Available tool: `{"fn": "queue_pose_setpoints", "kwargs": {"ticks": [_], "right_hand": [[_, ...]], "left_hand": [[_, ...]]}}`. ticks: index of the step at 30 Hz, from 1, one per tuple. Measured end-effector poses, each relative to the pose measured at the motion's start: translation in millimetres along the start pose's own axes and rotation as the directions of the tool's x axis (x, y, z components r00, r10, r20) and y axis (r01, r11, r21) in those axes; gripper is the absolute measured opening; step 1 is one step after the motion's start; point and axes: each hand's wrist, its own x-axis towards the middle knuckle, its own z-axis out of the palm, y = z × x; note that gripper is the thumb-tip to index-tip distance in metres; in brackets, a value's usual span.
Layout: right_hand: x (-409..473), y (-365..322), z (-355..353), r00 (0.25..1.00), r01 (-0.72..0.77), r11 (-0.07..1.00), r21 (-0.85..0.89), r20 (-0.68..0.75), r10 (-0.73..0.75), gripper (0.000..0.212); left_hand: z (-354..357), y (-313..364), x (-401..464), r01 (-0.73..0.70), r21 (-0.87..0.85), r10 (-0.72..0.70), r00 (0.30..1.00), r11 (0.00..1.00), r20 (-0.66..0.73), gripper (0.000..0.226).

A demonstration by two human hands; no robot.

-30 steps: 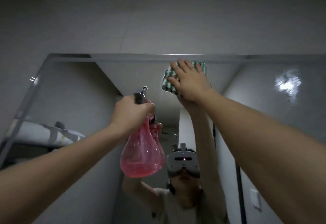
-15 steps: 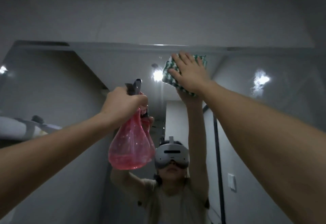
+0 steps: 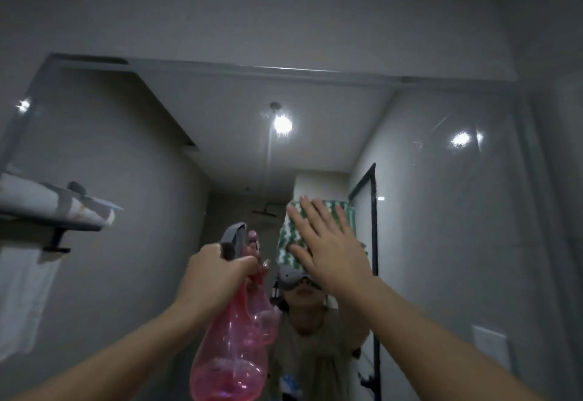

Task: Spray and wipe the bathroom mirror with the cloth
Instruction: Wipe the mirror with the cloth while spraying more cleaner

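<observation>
At the far left of the mirror (image 3: 441,211) the glass shows a reflected shelf (image 3: 47,211) with a folded bundle on it and a pale towel (image 3: 22,299) hanging beneath.

Moving right, the left hand (image 3: 217,271) is curled round the neck of the pink spray bottle (image 3: 235,347), a finger by the grey trigger and the nozzle pointing up toward the glass. The bottle hangs below the fist, liquid pooled low in its belly, and the forearm reaches up from the lower left.

Right of it, the right hand (image 3: 328,246) lies flat with its fingers straight and spread, pressing the green-and-white cloth (image 3: 291,236) against the mirror near its middle; the arm stretches up from the lower right, nearly straight.

The step in hand looks like wiping. To do it well, I would keep the whole palm on the cloth so that it cannot slip or bunch up, work in overlapping passes and carry each stroke to the frame. A thin vertical streak under the reflected ceiling light (image 3: 281,123) suggests a run of spray that needs catching before it dries. The bottle is best held clear of the cloth's path.
</observation>
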Motion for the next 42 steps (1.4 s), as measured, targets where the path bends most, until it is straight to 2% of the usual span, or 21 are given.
{"fn": "queue_pose_setpoints", "kwargs": {"ticks": [2, 5, 10, 11, 13, 14, 19, 22, 24, 32, 34, 42], "right_hand": [[-18.9, 3.0, 2.7, 0.999, 0.045, 0.999, -0.022, 0.031, -0.044, 0.062], [-34.6, 10.7, 3.4, 0.991, 0.127, 0.991, -0.043, 0.054, -0.125, 0.061], [-14.0, 32.6, -7.9, 0.967, 0.231, 0.972, -0.046, 0.122, -0.224, 0.061], [-4.0, 39.2, -13.0, 0.969, 0.229, 0.973, -0.044, 0.11, -0.223, 0.062], [19.7, 54.1, -23.4, 0.985, 0.144, 0.99, -0.007, 0.092, -0.143, 0.066], [31.9, 61.1, -28.4, 0.991, 0.102, 0.995, -0.003, 0.09, -0.101, 0.067], [87.3, 86.2, -45.6, 0.999, -0.016, 1.0, 0.017, 0.041, 0.015, 0.06], [123.6, 99.7, -58.3, 0.997, -0.075, 0.997, 0.037, 0.016, 0.074, 0.061], [144.9, 108.3, -64.9, 0.994, -0.108, 0.993, 0.046, 0.01, 0.107, 0.062], [193.0, 140.4, -87.7, 0.982, -0.186, 0.977, 0.108, 0.005, 0.186, 0.063], [195.1, 145.4, -90.2, 0.983, -0.184, 0.977, 0.106, 0.0, 0.185, 0.063], [201.7, 169.5, -95.4, 0.966, -0.252, 0.959, 0.132, -0.015, 0.257, 0.064]], "left_hand": [[4.1, -1.5, -6.8, 0.01, 0.004, -0.01, 1.0, 1.0, 0.002, 0.034], [11.8, -0.1, -12.4, -0.005, 0.016, 0.005, 1.0, 1.0, -0.001, 0.028], [26.0, 11.6, 0.0, -0.047, 0.029, 0.048, 0.999, 0.998, -0.015, 0.018], [28.1, 14.8, 5.4, -0.05, 0.019, 0.05, 0.999, 0.999, -0.017, 0.021], [31.7, 23.5, 16.5, -0.05, -0.001, 0.05, 0.999, 0.999, -0.011, 0.034], [32.8, 27.9, 22.1, -0.051, 0.001, 0.051, 0.999, 0.999, -0.009, 0.033], [32.4, 59.2, 56.8, -0.1, 0.004, 0.1, 0.994, 0.995, -0.042, 0.024], [28.3, 77.6, 79.0, -0.157, -0.002, 0.157, 0.986, 0.988, -0.048, 0.008], [24.7, 89.5, 87.8, -0.188, -0.015, 0.187, 0.981, 0.982, -0.049, 0.009], [14.9, 125.8, 111.6, -0.277, 0.073, 0.28, 0.959, 0.958, -0.046, 0.016], [16.1, 131.7, 111.4, -0.297, 0.075, 0.3, 0.953, 0.952, -0.044, 0.012], [33.9, 139.9, 105.8, -0.286, 0.054, 0.285, 0.958, 0.957, 0.032, 0.011]]}}
